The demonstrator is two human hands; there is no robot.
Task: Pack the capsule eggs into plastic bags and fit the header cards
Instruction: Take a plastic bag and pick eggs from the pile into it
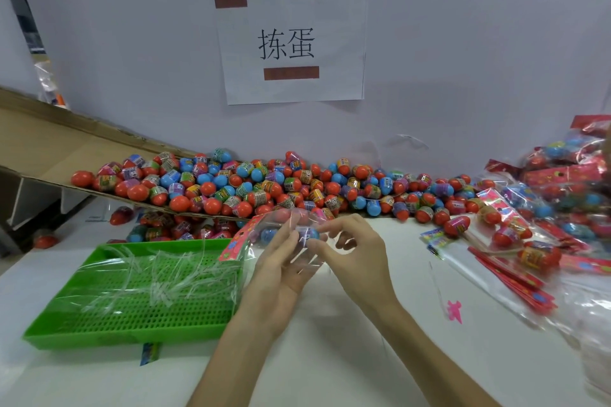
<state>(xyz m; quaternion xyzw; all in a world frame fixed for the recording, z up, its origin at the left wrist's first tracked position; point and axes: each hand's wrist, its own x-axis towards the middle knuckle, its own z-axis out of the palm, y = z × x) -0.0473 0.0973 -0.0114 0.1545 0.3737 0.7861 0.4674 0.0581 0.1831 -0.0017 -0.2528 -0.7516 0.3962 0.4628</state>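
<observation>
Between the two hands: plastic bag (pixel 299 220), clear, held up off the table.
Inside the bag: capsule eggs. One blue egg (pixel 309 233) sits right at the fingertips and a second blue egg (pixel 268 235) is further left. Red ones are behind them; I can't count them through the film.
Bag's left end: header card (pixel 235 245), red-pink with a printed pattern, just past the left fingertips.
Left hand (pixel 281 271): under the bag, fingers curled up round it, gripping.
Right hand (pixel 352 251): thumb and forefinger pinch the film at the blue egg, other fingers loosely bent.
Under the hands: white table (pixel 330 357).
Left of the left hand: green tray (pixel 125 337), perforated floor, with a tangle of clear strips (pixel 158 274) lying in it.
Beyond the hands: loose egg pile (pixel 264 185), mostly red and blue, along the wall. Its left part lies on a sloping cardboard sheet (pixel 66 142).
Right of the right hand: finished packs (pixel 562 195) heaped up, with flat red cards (pixel 515 281) stacked nearer. A pink scrap (pixel 454 309) lies on the table.
Wall beyond the pile: paper sign (pixel 291 43), two printed characters, taped on.
</observation>
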